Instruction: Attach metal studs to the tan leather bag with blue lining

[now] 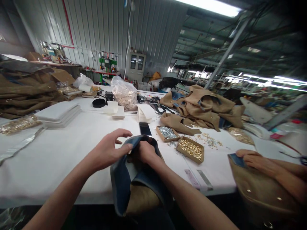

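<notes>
1. Blue fabric (124,179) drapes over the table (59,153) edge, held between both hands.
2. Left hand (109,150) pinches its top edge, other fingers loosely spread; right hand (146,152) is curled closed on the fold.
3. Just beyond the right hand lies a phone (145,129); further right, a gold stud tray (190,149).

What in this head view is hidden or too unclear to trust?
Head view, right hand: fingertips buried in a fold of the blue garment; grip unreadable.
Head view, garment's lower part: hangs below the table edge, in shadow.
Head view, box of gold pieces: contents too small to identify.
Head view, co-worker's hand: its tan piece runs off the right edge.
</notes>
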`<state>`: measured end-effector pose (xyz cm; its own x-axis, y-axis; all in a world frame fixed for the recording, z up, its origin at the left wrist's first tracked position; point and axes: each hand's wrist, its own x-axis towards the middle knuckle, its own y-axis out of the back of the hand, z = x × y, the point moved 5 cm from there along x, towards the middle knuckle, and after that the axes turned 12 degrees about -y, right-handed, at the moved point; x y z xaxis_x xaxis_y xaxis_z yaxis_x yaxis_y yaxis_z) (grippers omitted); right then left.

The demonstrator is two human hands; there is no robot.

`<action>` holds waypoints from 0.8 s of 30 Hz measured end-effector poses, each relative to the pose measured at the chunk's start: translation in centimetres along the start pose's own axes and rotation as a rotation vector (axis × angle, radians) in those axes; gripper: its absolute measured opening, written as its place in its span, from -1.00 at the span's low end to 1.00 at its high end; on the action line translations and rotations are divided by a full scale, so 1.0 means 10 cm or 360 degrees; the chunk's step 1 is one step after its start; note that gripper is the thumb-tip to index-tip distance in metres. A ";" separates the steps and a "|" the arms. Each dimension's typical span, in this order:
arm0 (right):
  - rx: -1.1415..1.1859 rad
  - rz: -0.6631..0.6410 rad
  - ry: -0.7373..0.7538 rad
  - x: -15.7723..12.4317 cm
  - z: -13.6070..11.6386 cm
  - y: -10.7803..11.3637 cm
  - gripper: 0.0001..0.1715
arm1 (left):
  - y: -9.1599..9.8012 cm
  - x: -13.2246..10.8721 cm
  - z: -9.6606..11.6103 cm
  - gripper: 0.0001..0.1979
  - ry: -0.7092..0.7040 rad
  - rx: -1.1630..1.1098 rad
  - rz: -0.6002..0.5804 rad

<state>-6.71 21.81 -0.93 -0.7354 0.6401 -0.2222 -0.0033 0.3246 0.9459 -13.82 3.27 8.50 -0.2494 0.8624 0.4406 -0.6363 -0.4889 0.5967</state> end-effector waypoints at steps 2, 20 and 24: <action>0.0027 -0.0004 0.0026 0.01 -0.01 0.00 -0.45 | 0.00 0.12 -0.14 -0.44 0.0044 0.0163 0.0020; -0.0159 0.0121 -0.0020 -0.31 -0.14 -0.04 -0.69 | -0.70 -0.08 -0.84 -0.73 0.0671 0.0927 -0.0572; -0.0259 0.0189 0.0032 -0.36 -0.19 -0.02 -0.65 | -0.71 -0.07 -0.77 -0.75 0.0593 0.0877 -0.0634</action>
<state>-5.36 18.14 0.14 -0.7504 0.6528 -0.1039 -0.0243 0.1298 0.9912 -14.78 7.18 -1.23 -0.3694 0.9263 -0.0738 -0.2992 -0.0434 0.9532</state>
